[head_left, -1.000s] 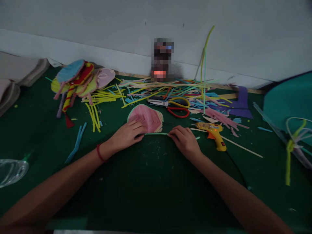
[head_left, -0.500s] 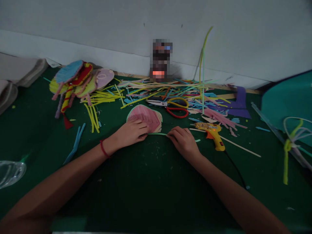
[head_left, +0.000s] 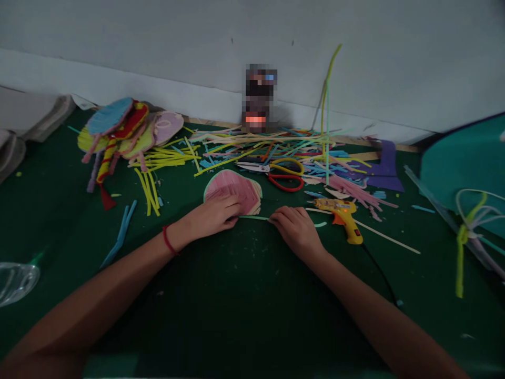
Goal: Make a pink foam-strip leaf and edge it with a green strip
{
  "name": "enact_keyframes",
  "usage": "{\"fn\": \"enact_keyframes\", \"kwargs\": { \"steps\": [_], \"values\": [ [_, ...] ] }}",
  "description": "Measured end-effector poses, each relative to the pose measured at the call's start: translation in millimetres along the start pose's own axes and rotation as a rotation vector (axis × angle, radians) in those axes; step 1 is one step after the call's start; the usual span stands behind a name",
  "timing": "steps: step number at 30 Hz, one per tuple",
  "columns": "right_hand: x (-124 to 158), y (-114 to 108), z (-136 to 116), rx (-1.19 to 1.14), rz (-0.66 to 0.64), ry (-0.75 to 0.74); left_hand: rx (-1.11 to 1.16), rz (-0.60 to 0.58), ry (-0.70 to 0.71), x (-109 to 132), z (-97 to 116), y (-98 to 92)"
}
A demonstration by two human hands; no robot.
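A mint-green pipe cleaner stretches between my two hands, just below the pink fan-shaped piece. The pink piece has a pale green edge on its upper left and lies flat on the green table. Across its lower left part rests my left hand, with its fingertips closed on one end of the pipe cleaner. My right hand pinches the other end between thumb and fingers. Just right of that hand lies a yellow hot glue gun with a small orange light on it.
Scissors with yellow and red handles lie behind the pink piece, before a heap of coloured pipe cleaners. Finished small fans are piled at back left. A pixelated upright object stands by the wall. The glue gun's cord trails right.
Both hands stay almost in place, still holding the green pipe cleaner. The whole view has shifted very slightly.
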State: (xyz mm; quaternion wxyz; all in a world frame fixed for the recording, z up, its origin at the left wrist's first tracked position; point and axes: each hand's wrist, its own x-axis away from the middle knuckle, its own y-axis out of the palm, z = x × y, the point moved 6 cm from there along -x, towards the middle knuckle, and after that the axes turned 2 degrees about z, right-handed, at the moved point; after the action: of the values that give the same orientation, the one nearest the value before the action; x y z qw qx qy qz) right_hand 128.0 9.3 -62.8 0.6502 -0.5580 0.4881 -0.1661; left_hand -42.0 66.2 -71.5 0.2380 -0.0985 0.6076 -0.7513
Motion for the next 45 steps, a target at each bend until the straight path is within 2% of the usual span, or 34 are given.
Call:
{"fn": "enact_keyframes", "kwargs": {
  "steps": [6,10,22,32,37,45],
  "values": [
    [-4.6,-1.6,3.4,-0.003,-0.042,-0.010,0.039,-0.037,0.062,-7.1,2.0,-2.3],
    [-6.4,-0.7,4.7,-0.005,-0.060,-0.047,0.040,-0.083,0.031,-11.1,2.3,-3.9],
    [-2.1,4.6,6.3,0.012,0.014,-0.053,0.052,-0.082,-0.005,-8.9,4.1,-0.5],
    [-5.3,-4.7,3.3,-0.006,0.058,-0.095,0.036,-0.079,-0.046,-5.9,2.6,3.3],
    [-6.9,-3.0,6.0,-0.008,0.019,-0.053,0.061,-0.075,-0.029,-7.2,4.1,1.4],
    [-9.3,0.9,11.0,-0.068,0.025,0.004,0.075,-0.064,-0.013,-8.4,3.7,0.7]
  ]
}}
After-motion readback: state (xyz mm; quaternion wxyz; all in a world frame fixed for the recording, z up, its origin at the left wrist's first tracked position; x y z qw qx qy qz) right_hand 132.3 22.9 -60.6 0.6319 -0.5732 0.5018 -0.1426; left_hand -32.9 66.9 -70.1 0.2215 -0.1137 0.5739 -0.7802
